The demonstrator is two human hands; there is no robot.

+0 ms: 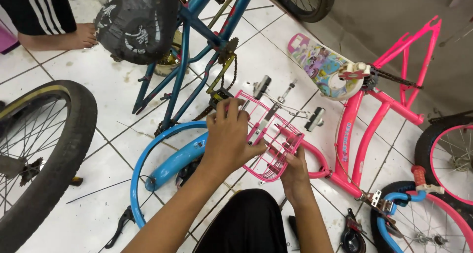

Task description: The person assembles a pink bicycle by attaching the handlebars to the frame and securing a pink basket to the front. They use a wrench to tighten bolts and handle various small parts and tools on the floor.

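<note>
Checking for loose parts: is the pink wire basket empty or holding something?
Empty. The pink wire basket, held by the left hand and right hand, shows only bare mesh inside.

The basket [276,135] is pink wire. The frame [367,125] beside it is pink too, its chain guard [320,63] white with a many-coloured cartoon print. The other frame [197,46] is dark blue; the mudguard [170,164] light blue. The floor [98,85] is white tile with dark grout. The trousers [39,7] are black with white stripes.

White tiled floor [88,71], dark grout, scuffed; grey wall [389,12].
</note>
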